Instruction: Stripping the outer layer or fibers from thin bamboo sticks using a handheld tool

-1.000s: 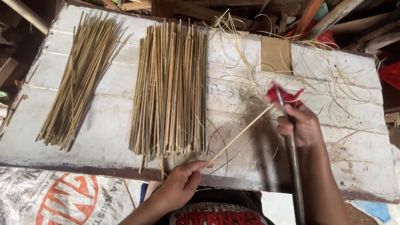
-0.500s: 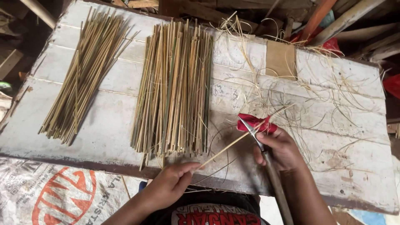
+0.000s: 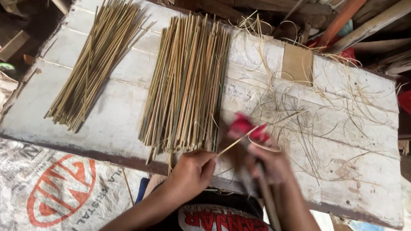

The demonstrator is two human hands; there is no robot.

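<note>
My left hand (image 3: 191, 172) pinches the near end of a thin bamboo stick (image 3: 236, 141) at the front edge of the white wooden board (image 3: 115, 115). My right hand (image 3: 272, 162), blurred by motion, grips a long tool (image 3: 265, 196) with red cloth (image 3: 248, 126) wrapped near its working end, pressed against the stick. A thin shaving curls off beside the red cloth. A flat bundle of bamboo sticks (image 3: 186, 83) lies just left of my hands. A second, fanned bundle (image 3: 96, 62) lies further left.
Loose curled bamboo shavings (image 3: 308, 115) litter the right half of the board. A brown cardboard patch (image 3: 297, 64) sits at the back. A printed white sack (image 3: 51, 188) lies below the board at left. Wooden poles and scrap (image 3: 355, 21) crowd the back right.
My right hand with the red-wrapped tool has drawn left and towards me along the stick, closing on my left hand. The left hand has stayed at the board's front edge.
</note>
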